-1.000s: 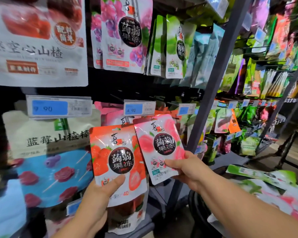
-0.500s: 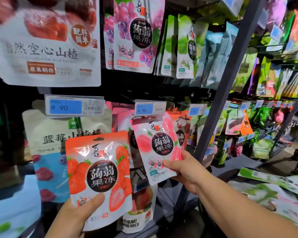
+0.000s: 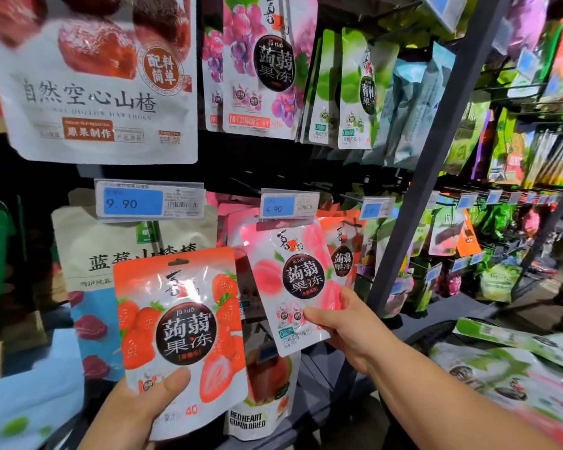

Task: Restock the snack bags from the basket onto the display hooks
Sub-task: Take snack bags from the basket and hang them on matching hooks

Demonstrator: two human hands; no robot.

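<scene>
My left hand [image 3: 140, 407] grips the bottom of an orange strawberry jelly bag [image 3: 179, 329], held upright in front of the shelf at lower centre. My right hand [image 3: 348, 326] pinches the lower right corner of a pink peach jelly bag [image 3: 290, 280], whose top reaches up under the 4.90 price tag [image 3: 288, 204] at a display hook. More orange strawberry bags [image 3: 342, 248] hang just behind it to the right. The basket [image 3: 517, 368] with more snack bags sits at lower right, blurred.
A large white hawthorn bag [image 3: 91, 79] hangs top left, purple grape bags [image 3: 264, 66] and green bags [image 3: 355, 89] above. A blueberry hawthorn bag [image 3: 88, 261] hangs under the 9.90 tag [image 3: 148, 201]. A grey upright post [image 3: 436, 151] splits the shelving.
My left hand has drawn the strawberry bag down and to the left, away from the peach bag. My right hand has lifted the peach bag up toward the hook under the 4.90 tag.
</scene>
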